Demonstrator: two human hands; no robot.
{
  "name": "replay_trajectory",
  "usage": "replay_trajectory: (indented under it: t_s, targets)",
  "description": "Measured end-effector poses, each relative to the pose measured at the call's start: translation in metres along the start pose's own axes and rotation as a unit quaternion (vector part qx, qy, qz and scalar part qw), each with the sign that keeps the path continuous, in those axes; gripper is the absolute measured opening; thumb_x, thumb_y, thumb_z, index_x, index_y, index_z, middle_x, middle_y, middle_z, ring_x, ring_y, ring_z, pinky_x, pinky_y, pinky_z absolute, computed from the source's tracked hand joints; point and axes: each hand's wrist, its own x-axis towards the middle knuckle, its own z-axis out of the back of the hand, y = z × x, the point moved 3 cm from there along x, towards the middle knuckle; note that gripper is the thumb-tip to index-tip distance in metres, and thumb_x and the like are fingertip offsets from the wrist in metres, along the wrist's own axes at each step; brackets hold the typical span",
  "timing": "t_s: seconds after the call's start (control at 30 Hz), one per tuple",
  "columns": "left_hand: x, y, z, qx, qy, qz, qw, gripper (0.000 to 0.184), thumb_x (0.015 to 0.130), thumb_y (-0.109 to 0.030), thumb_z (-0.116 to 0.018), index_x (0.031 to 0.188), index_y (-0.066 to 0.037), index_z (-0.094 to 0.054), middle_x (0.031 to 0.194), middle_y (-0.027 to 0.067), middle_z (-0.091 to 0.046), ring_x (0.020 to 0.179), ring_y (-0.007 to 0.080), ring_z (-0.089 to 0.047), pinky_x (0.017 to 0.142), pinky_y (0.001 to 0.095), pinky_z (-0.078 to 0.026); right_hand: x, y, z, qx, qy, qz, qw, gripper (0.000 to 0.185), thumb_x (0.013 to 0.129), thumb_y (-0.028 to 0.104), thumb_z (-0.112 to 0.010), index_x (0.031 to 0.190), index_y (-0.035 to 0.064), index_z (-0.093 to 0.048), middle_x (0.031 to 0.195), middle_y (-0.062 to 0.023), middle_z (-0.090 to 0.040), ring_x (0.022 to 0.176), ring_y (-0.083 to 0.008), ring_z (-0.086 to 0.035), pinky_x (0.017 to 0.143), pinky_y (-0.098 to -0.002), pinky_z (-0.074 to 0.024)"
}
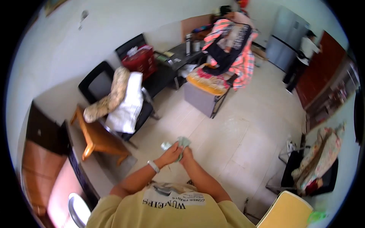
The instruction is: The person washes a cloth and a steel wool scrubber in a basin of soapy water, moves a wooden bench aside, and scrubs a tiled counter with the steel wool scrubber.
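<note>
In front of my chest a pale green cloth (184, 142) is bunched up, and both hands are closed on it. My left hand (172, 153), with a white band on the wrist, grips it from the left. Close against it, my right hand (186, 155) holds the cloth from the other side. A small whitish piece (166, 145) shows beyond the left fingers; I cannot tell whether it belongs to the same cloth.
Black chairs (142, 110) line the left wall, one bearing a patterned cushion (114, 95). A wooden stool (100, 138) is nearer. Ahead stands a draped chair (197, 97). By the brown door (323, 64) is a person (304, 55), beside a fridge (287, 34).
</note>
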Motion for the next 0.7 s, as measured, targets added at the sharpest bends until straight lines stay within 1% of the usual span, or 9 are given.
replay_trajectory:
  t_s: [0.17, 0.27, 0.33, 0.4, 0.43, 0.47, 0.5, 0.6, 0.7]
  targets:
    - [-0.06, 0.038, 0.056, 0.144, 0.006, 0.055, 0.988, 0.029, 0.087, -0.018, -0.048, 0.112, -0.002, -0.05, 0.099, 0.015, -0.059, 0.085, 0.0244, -0.058, 0.078, 0.0286, -0.044, 0.041, 0.035, 0.062, 0.017, 0.043, -0.036, 0.998, 0.023, 0.085, 0.023, -0.047, 0.094, 0.0025, -0.055, 0.089, -0.011, -0.059, 0.08, -0.0252, -0.057, 0.067, -0.0368, -0.0496]
    - [-0.13, 0.108, 0.097, 0.244, -0.11, 0.177, 0.947, 0.028, 0.085, -0.019, -0.047, 0.108, -0.006, -0.054, 0.097, 0.0177, -0.06, 0.089, 0.0315, -0.057, 0.079, 0.0341, -0.045, 0.012, 0.058, 0.101, 0.017, 0.065, -0.011, 0.998, 0.022, 0.087, 0.026, -0.044, 0.088, 0.0078, -0.056, 0.087, -0.0088, -0.059, 0.077, -0.0247, -0.057, 0.061, -0.037, -0.0489]
    - [-0.192, 0.148, 0.117, 0.278, -0.156, 0.246, 0.915, 0.028, 0.084, -0.02, -0.045, 0.106, -0.006, -0.055, 0.098, 0.0184, -0.059, 0.093, 0.033, -0.056, 0.081, 0.038, -0.044, 0.024, 0.055, 0.188, -0.012, 0.037, 0.002, 0.999, 0.022, 0.087, 0.029, -0.044, 0.09, 0.0099, -0.055, 0.089, -0.0076, -0.058, 0.077, -0.0236, -0.055, 0.059, -0.0356, -0.0476]
    - [-0.249, 0.169, 0.128, 0.234, -0.217, 0.353, 0.88, 0.024, 0.081, -0.018, -0.048, 0.098, -0.006, -0.059, 0.096, 0.0166, -0.06, 0.092, 0.0315, -0.056, 0.08, 0.0384, -0.045, -0.035, 0.05, 0.21, -0.112, -0.172, -0.01, 0.979, 0.02, 0.081, 0.029, -0.052, 0.095, 0.0137, -0.054, 0.101, -0.0043, -0.054, 0.079, -0.0259, -0.055, 0.06, -0.0418, -0.0454]
    - [-0.282, 0.185, 0.129, 0.196, -0.266, 0.4, 0.855, 0.019, 0.078, -0.016, -0.051, 0.092, -0.007, -0.061, 0.092, 0.0149, -0.061, 0.089, 0.0297, -0.058, 0.077, 0.0371, -0.046, 0.003, 0.039, 0.332, -0.326, -0.065, -0.045, 0.942, 0.021, 0.081, 0.031, -0.052, 0.093, 0.014, -0.054, 0.097, -0.0053, -0.055, 0.076, -0.0264, -0.055, 0.057, -0.0422, -0.0434]
    - [-0.321, 0.248, 0.13, 0.387, -0.155, 0.357, 0.836, 0.015, 0.074, -0.013, -0.054, 0.086, -0.01, -0.062, 0.085, 0.0108, -0.061, 0.084, 0.0261, -0.058, 0.073, 0.0339, -0.047, 0.036, 0.027, 0.443, -0.517, 0.045, -0.032, 0.854, 0.023, 0.08, 0.034, -0.052, 0.091, 0.0144, -0.053, 0.093, -0.0062, -0.056, 0.074, -0.0269, -0.055, 0.053, -0.0427, -0.0415]
    - [-0.351, 0.305, 0.124, 0.558, -0.034, 0.295, 0.775, 0.012, 0.07, -0.011, -0.057, 0.081, -0.012, -0.062, 0.079, 0.0068, -0.061, 0.08, 0.0226, -0.059, 0.069, 0.0308, -0.047, -0.042, 0.021, 0.405, -0.311, -0.114, -0.102, 0.938, 0.023, 0.08, 0.034, -0.052, 0.091, 0.0144, -0.053, 0.092, -0.0064, -0.056, 0.073, -0.0268, -0.055, 0.053, -0.0424, -0.0413]
    - [-0.416, 0.305, 0.113, 0.438, 0.045, 0.424, 0.792, 0.007, 0.066, -0.011, -0.06, 0.063, -0.018, -0.06, 0.066, -0.0028, -0.056, 0.07, 0.0151, -0.058, 0.055, 0.0296, -0.047, -0.1, 0.015, 0.362, -0.253, -0.171, -0.133, 0.943, 0.023, 0.081, 0.034, -0.051, 0.091, 0.0144, -0.053, 0.091, -0.0068, -0.057, 0.072, -0.0264, -0.055, 0.051, -0.0413, -0.0406]
    - [-0.449, 0.314, 0.099, 0.343, 0.091, 0.537, 0.766, 0.009, 0.072, -0.015, -0.057, 0.073, -0.023, -0.06, 0.076, -0.0073, -0.059, 0.071, 0.0134, -0.059, 0.057, 0.028, -0.047, -0.097, 0.021, 0.316, -0.267, -0.155, -0.133, 0.942, 0.023, 0.081, 0.035, -0.05, 0.092, 0.0144, -0.053, 0.089, -0.0073, -0.057, 0.071, -0.0261, -0.055, 0.05, -0.0403, -0.0398]
